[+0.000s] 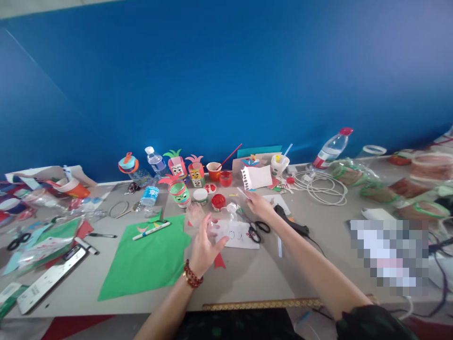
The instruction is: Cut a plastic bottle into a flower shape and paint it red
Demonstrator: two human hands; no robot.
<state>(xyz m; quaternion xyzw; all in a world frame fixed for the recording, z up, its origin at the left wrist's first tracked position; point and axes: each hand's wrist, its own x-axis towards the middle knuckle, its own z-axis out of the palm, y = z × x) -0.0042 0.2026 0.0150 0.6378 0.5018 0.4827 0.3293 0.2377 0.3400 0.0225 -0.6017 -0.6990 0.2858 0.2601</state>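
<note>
"What lies nearest?"
"One gold-patterned strip, along the near edge of the grey tabletop. Left of centre there's one large green sheet, with one white marker on its far part."

"And the left hand?"
"Right of the green sheet, empty as far as I see, thumb and fingers spread wide. One crumpled-looking clear plastic piece sits just beyond; I can't tell if they touch."

"What's between the hands?"
"One white paper with dark drawn marks, and one pair of black-handled scissors overlapping its right side. A second pair lies far off to the left."

"The right hand?"
"Farther out, fingers pinched narrow on one slim white strip, held above the middle of the tabletop. One black glue gun lies right of that forearm."

"Beyond that?"
"Three paper-trimmed cups with cartoon faces, left of centre; one white torn-edged notebook sheet, right of them; and, far right, one tilted red-capped clear bottle. Farthest is one blue wall."
</note>
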